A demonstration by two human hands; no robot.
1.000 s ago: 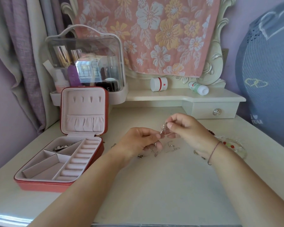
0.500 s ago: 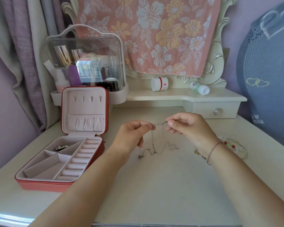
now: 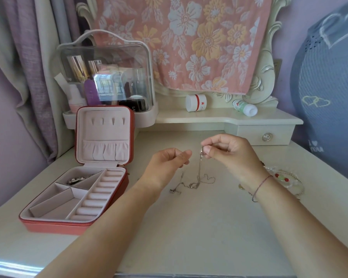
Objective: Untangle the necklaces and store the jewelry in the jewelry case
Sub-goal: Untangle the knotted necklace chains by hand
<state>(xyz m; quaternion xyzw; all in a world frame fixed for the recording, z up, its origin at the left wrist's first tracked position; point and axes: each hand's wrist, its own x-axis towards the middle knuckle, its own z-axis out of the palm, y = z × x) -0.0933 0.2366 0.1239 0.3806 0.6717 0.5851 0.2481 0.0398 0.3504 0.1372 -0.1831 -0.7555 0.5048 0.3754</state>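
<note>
The necklace chain (image 3: 199,169) hangs from your right hand (image 3: 229,153), whose thumb and forefinger pinch its top end while the other fingers curl in. Its lower part runs down into the tangle (image 3: 193,185), which lies on the dressing table (image 3: 189,227) between your wrists. The untangling looks only part done to me: one strand is raised, yet it joins the knot below. Your left hand (image 3: 167,165) hovers just beside the chain, fingers curled and thumb pressed to forefinger; whether it pinches a fine strand I cannot tell. Further out, the jewelry case (image 3: 54,227) stands open at your left, well apart from the tangle, with one silver piece (image 3: 78,179) in its back compartment and only lining showing in the other compartments and ring rolls. A beaded bracelet (image 3: 285,179) lies by your right wrist, not yet stored. I judge most of the job is left: free the chains, then carry each one and the bracelet across to the case
</note>
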